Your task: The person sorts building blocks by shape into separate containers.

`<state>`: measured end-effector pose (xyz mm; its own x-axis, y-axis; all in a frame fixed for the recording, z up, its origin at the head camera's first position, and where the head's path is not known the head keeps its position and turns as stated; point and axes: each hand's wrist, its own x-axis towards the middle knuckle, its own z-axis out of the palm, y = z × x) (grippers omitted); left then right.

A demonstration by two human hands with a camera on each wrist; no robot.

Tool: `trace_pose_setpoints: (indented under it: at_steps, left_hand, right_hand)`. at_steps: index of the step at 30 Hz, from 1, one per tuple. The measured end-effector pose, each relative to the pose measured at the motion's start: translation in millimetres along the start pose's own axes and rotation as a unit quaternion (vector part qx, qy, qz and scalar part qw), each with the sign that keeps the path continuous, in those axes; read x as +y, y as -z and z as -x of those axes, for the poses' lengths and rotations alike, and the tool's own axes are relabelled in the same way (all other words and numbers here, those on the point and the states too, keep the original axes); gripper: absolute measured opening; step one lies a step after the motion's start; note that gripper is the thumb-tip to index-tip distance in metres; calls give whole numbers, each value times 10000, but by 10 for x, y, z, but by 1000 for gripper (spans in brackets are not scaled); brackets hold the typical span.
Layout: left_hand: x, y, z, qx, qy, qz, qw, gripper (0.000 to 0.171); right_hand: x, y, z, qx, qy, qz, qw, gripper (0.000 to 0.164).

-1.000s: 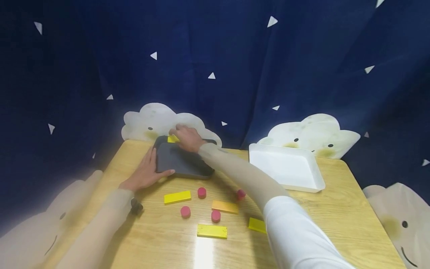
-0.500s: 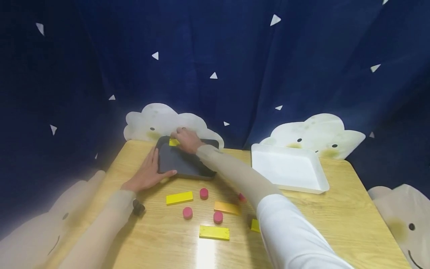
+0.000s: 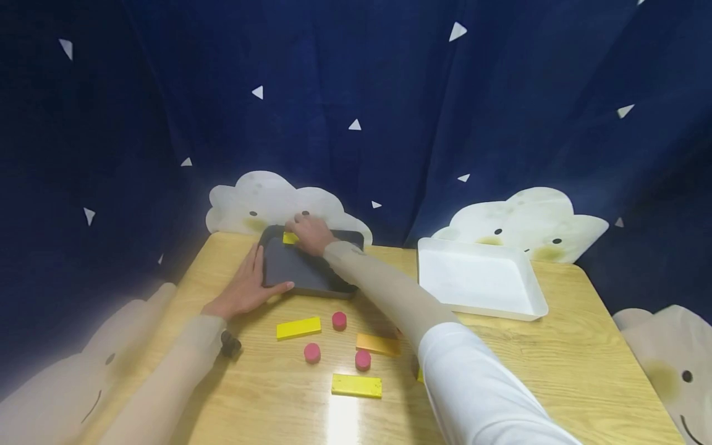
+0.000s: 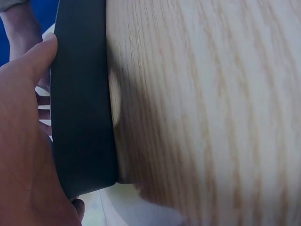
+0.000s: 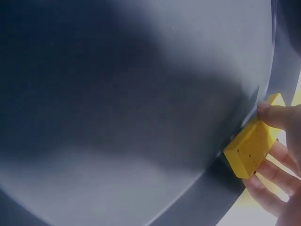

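My right hand [image 3: 311,235] pinches a yellow rectangular block [image 5: 251,146] between thumb and fingers. In the right wrist view the block lies tilted against the inner edge of a dark grey tray [image 3: 295,266], by its far left part. My left hand [image 3: 241,287] rests on the tray's near left corner. Its straight fingers lie along the left side and its thumb stretches along the front wall [image 4: 82,103]. On the table in front lie a yellow block [image 3: 298,328], another yellow block [image 3: 356,385] and an orange block [image 3: 378,344].
Among the blocks stand red cylinders, one red cylinder [image 3: 339,321] nearest the tray. My right sleeve [image 3: 473,371] covers most of a further yellow block. A white tray [image 3: 478,275] sits at the back right of the wooden table [image 3: 573,371]. Behind hangs a dark blue curtain [image 3: 311,80].
The right hand and its yellow block have come slightly lower and nearer inside the dark tray. The right sleeve now hides more of the right-hand yellow block and a red cylinder. The left hand stays put.
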<state>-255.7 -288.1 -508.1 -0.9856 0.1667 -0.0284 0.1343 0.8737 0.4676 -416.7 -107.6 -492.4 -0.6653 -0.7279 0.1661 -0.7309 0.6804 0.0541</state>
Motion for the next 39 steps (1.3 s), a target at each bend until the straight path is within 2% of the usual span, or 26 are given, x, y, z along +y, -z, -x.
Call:
trace_pose_setpoints:
  at_steps: [11,20,28,39]
  left_hand:
    - [-86,-54,-54,58,-81,48,9999,134]
    - [-35,-19,-22,54,-18,86,9999,133]
    - [-51,-40,-22,107,-90,102,9999,134]
    - [-30,-47,-22,162,-110,96,9998,134]
  right_hand:
    - [-34,-39,8,25,64,92,9999,37]
    - [-43,-78,10,97,5,211,9997,36]
    - [-62,-63,25,-84,-73,121,9999,34]
    - [-23,-39,95,203,141,172,9995,36]
